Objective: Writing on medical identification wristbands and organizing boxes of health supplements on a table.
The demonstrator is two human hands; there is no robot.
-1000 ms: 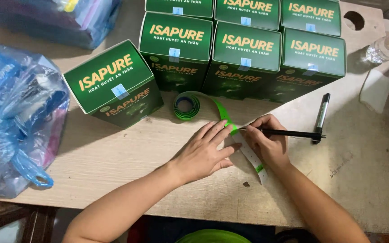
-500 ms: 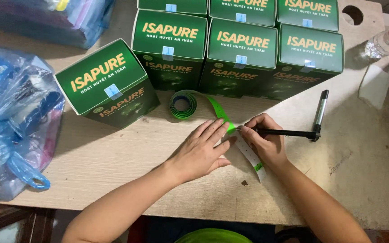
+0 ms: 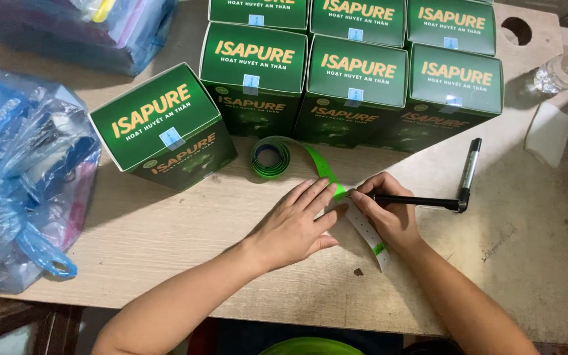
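At the far left a blue plastic bag [image 3: 21, 184] is seen at the table [image 3: 165, 243] edge, with a second bag [image 3: 67, 26] above it at the top. A green box [image 3: 162, 128] is set tilted beside them, apart from the rest, and more green boxes [image 3: 356, 79] are lined up in rows behind. A roll of green strip [image 3: 271, 158] is laid just in front of the boxes, and its loose end [image 3: 363, 223] is drawn out toward the hands, with the pale underside turned up. The strip is pressed flat by the left hand [image 3: 294, 227], whose fingers are held straight and close together on it. A black pen [image 3: 415, 200] is pinched in the right hand [image 3: 389, 213], its tip laid on the strip just beside the left fingertips. A second pen [image 3: 469, 172] is lain on the table, touching the far end of the held one. A white paper [image 3: 547, 135] and a clear bottle [image 3: 563, 66] are seen at the far right.
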